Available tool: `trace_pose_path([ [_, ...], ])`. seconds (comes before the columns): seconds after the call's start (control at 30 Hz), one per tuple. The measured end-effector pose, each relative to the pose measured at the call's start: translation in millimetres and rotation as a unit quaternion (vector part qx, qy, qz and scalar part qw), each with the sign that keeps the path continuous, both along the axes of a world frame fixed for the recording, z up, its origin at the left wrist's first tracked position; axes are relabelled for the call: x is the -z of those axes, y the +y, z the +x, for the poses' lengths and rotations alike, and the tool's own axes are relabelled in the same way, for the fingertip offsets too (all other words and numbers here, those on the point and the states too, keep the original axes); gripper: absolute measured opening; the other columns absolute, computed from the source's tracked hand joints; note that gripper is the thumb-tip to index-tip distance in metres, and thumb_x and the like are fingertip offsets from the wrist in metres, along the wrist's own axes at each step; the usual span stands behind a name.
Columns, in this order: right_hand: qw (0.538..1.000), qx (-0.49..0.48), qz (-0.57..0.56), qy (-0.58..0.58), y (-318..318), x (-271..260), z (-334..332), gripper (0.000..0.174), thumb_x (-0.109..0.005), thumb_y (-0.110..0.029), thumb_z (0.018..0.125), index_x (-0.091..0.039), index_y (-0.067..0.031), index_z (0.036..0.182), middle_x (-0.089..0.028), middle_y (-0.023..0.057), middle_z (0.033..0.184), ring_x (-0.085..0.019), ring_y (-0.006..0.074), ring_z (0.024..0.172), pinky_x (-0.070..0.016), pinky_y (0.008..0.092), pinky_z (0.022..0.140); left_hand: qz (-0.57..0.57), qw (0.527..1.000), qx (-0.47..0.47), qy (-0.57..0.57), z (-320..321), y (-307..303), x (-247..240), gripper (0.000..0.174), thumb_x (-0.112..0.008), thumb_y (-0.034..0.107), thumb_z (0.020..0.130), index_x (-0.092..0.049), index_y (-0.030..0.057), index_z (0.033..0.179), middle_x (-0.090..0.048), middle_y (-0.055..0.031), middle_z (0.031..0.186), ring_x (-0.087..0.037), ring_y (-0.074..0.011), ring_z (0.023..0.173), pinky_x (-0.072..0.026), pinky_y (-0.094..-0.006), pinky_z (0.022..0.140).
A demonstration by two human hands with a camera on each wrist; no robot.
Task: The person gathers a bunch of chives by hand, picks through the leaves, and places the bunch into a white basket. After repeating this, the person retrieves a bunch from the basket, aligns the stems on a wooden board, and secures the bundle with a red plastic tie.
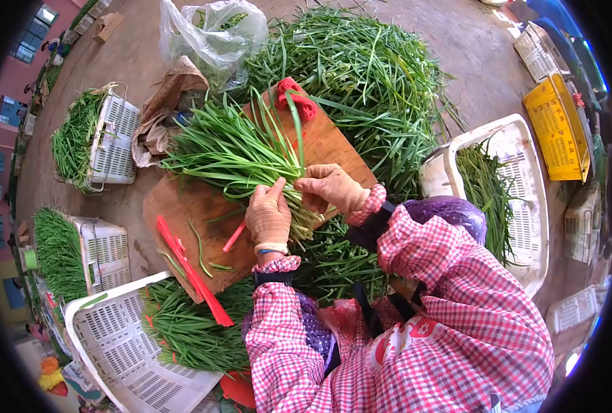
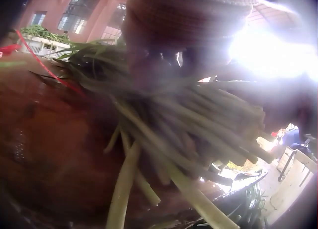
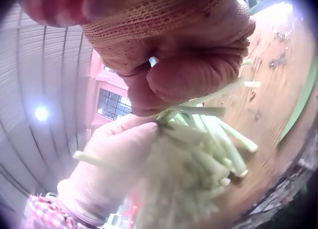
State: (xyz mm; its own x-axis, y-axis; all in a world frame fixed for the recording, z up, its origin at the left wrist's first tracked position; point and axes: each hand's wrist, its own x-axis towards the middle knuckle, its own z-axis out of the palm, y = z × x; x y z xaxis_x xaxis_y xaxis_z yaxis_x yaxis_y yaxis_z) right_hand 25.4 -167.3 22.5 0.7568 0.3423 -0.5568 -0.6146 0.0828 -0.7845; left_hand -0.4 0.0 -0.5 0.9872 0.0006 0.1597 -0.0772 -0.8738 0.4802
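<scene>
A bunch of garlic chives (image 1: 233, 148) lies over the wooden board (image 1: 340, 148), leaves toward the upper left and pale cut stems toward me. My left hand (image 1: 269, 217), in a knit glove with bare fingertips, grips the bunch near its stems. Just to the right, my gloved right hand (image 1: 333, 189) has its fingers curled, thumb and forefinger pinching at chives by the left fingertips. Stem ends (image 2: 198, 124) fan out, blurred, in the left wrist view. In the right wrist view, the right thumb (image 3: 184, 82) presses against the forefinger close above the stems.
Red strips (image 1: 192, 275) lie on the board's near left, and a red bundle (image 1: 295, 100) at its top. Behind is a big heap of loose chives (image 1: 361, 76). White baskets stand left (image 1: 113, 141), front left (image 1: 116, 344) and right (image 1: 530, 206), holding chives.
</scene>
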Motion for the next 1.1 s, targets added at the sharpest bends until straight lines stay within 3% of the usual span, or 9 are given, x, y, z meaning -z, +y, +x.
trace_pose_path([
  [0.27, 0.988, -0.019, 0.058, -0.142, -64.8, -77.6, -5.7, 0.017, -0.064, -0.019, 0.086, -0.063, -0.0023, 0.084, -0.067, 0.0070, 0.071, -0.064, 0.0141, 0.059, -0.0529, 0.0257, 0.053, -0.046, 0.999, -0.002, -0.001, -0.2, 2.1, 2.9, 0.022, -0.061, 0.011, 0.079, -0.070, 0.0174, 0.099, -0.057, -0.0068, 0.081, -0.058, -0.0269, 0.078, -0.0489, -0.0384, 0.069],
  [0.3, 0.979, 0.025, 0.045, -0.196, -75.0, -88.0, 0.0, 0.021, -0.063, -0.023, 0.087, -0.063, -0.0014, 0.085, -0.065, 0.0078, 0.070, -0.063, 0.0169, 0.057, -0.0518, 0.0262, 0.052, -0.050, 0.999, -0.004, -0.001, -0.4, 2.1, 3.0, 0.022, -0.061, 0.011, 0.079, -0.070, 0.0170, 0.099, -0.057, -0.0072, 0.082, -0.058, -0.0271, 0.078, -0.0487, -0.0383, 0.069],
  [0.37, 0.922, 0.158, 0.244, -0.256, -103.6, -66.5, 28.9, 0.038, -0.056, -0.033, 0.090, -0.053, -0.0007, 0.110, -0.063, 0.0091, 0.071, -0.062, 0.0176, 0.060, -0.0508, 0.0261, 0.052, -0.054, 0.999, -0.004, -0.002, -0.5, 2.7, 1.9, 0.022, -0.061, 0.011, 0.079, -0.070, 0.0166, 0.099, -0.057, -0.0075, 0.082, -0.058, -0.0272, 0.078, -0.0485, -0.0383, 0.069],
  [0.43, 0.877, 0.328, 0.325, -0.133, -116.1, -67.8, 43.4, 0.044, -0.055, -0.035, 0.091, -0.046, -0.0016, 0.118, -0.062, 0.0074, 0.071, -0.058, 0.0157, 0.057, -0.0487, 0.0261, 0.050, -0.077, 0.997, 0.000, -0.009, -1.0, 2.1, -0.5, 0.021, -0.059, 0.008, 0.081, -0.069, 0.0116, 0.100, -0.056, -0.0097, 0.081, -0.058, -0.0269, 0.075, -0.0471, -0.0351, 0.070],
  [0.5, 0.970, 0.192, 0.092, -0.117, -112.7, -55.2, 40.5, 0.046, -0.055, -0.038, 0.090, -0.047, -0.0074, 0.124, -0.064, 0.0051, 0.076, -0.059, 0.0125, 0.060, -0.0476, 0.0263, 0.050, -0.084, 0.996, -0.007, 0.002, 1.3, 1.8, -1.8, 0.021, -0.059, 0.008, 0.081, -0.069, 0.0117, 0.100, -0.056, -0.0092, 0.081, -0.058, -0.0259, 0.076, -0.0470, -0.0342, 0.071],
  [0.57, 0.981, 0.004, -0.129, -0.146, -89.9, -43.7, 19.5, 0.040, -0.058, -0.037, 0.089, -0.056, -0.0087, 0.116, -0.066, 0.0062, 0.079, -0.061, 0.0151, 0.067, -0.0504, 0.0297, 0.056, -0.098, 0.995, -0.007, 0.001, -0.2, 2.7, -1.1, 0.021, -0.059, 0.008, 0.081, -0.069, 0.0115, 0.100, -0.056, -0.0089, 0.081, -0.058, -0.0252, 0.075, -0.0471, -0.0339, 0.071],
  [0.7, 0.816, -0.186, -0.396, -0.377, -52.5, -1.3, -6.7, 0.032, -0.063, -0.034, 0.083, -0.064, -0.0079, 0.100, -0.067, 0.0112, 0.079, -0.065, 0.0237, 0.070, -0.0508, 0.0331, 0.066, -0.103, 0.995, -0.008, 0.004, -0.4, 2.2, -2.4, 0.021, -0.058, 0.008, 0.081, -0.069, 0.0110, 0.100, -0.057, -0.0091, 0.083, -0.058, -0.0252, 0.076, -0.0471, -0.0341, 0.071],
  [0.83, 0.820, -0.204, -0.401, -0.354, -39.2, -7.6, -16.4, 0.023, -0.059, -0.032, 0.081, -0.066, -0.0104, 0.088, -0.064, 0.0117, 0.071, -0.063, 0.0304, 0.072, -0.0484, 0.0399, 0.067, -0.096, 0.995, -0.012, 0.012, 0.1, 2.0, -4.5, 0.022, -0.058, 0.008, 0.082, -0.069, 0.0110, 0.100, -0.057, -0.0095, 0.083, -0.058, -0.0255, 0.076, -0.0472, -0.0340, 0.072],
  [1.1, 0.780, -0.310, -0.306, -0.448, -89.9, -60.4, -38.1, 0.009, -0.062, -0.019, 0.080, -0.062, -0.0105, 0.077, -0.058, 0.0106, 0.063, -0.060, 0.0290, 0.059, -0.0472, 0.0368, 0.055, -0.142, 0.990, -0.017, 0.011, -1.6, 5.8, -1.5, 0.023, -0.055, 0.007, 0.082, -0.068, 0.0103, 0.102, -0.058, -0.0111, 0.085, -0.059, -0.0267, 0.078, -0.0471, -0.0342, 0.073],
])
